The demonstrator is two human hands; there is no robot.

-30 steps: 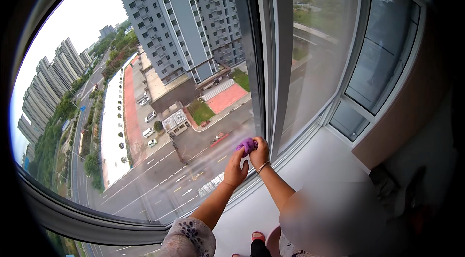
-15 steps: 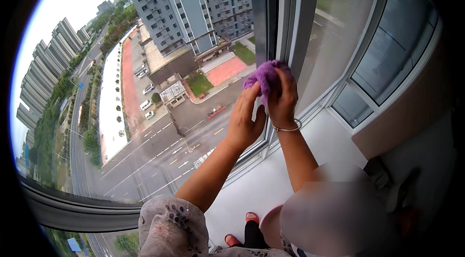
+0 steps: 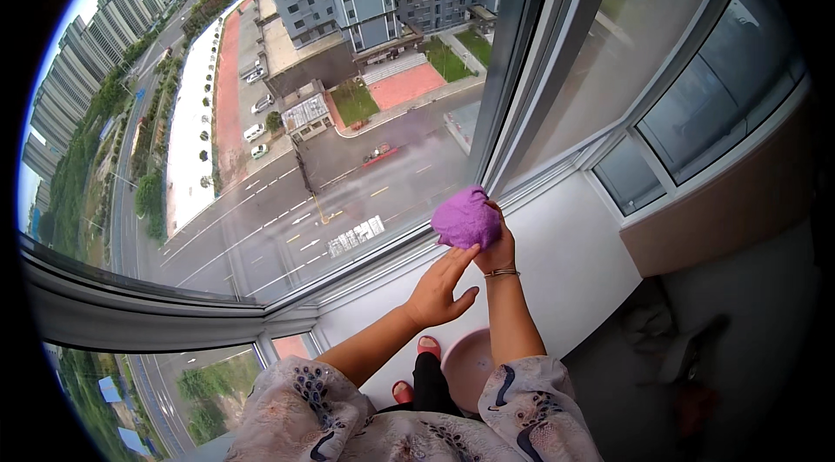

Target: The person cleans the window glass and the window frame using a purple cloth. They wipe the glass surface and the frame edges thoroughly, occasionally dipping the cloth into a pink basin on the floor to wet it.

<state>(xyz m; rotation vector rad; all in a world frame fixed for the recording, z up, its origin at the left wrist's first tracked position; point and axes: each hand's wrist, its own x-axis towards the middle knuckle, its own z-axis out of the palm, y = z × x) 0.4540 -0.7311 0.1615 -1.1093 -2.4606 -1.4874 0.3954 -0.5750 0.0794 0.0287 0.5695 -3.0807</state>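
A bunched purple cloth (image 3: 468, 217) is in my right hand (image 3: 497, 244), close to the lower corner of the window frame (image 3: 515, 88). The cloth hides most of that hand's fingers; a bracelet circles the wrist. Just to the left, my left hand (image 3: 439, 290) has its fingers stretched out, their tips at the cloth's lower edge and the thumb apart. Behind the cloth is the bottom rail (image 3: 348, 269) of the large window pane, through which a street shows far below.
A white sill (image 3: 574, 257) runs beneath the windows. Below my arms is a pink basin (image 3: 464, 368), beside my feet in red slippers (image 3: 428, 345). More framed panes (image 3: 718, 88) stand at the right, above a brown panel (image 3: 713, 214). Dim objects lie at the lower right.
Both hands and the purple cloth have come down along the upright window frame to its lower corner. The left hand has slid down to the cloth's lower edge. The view has shifted too.
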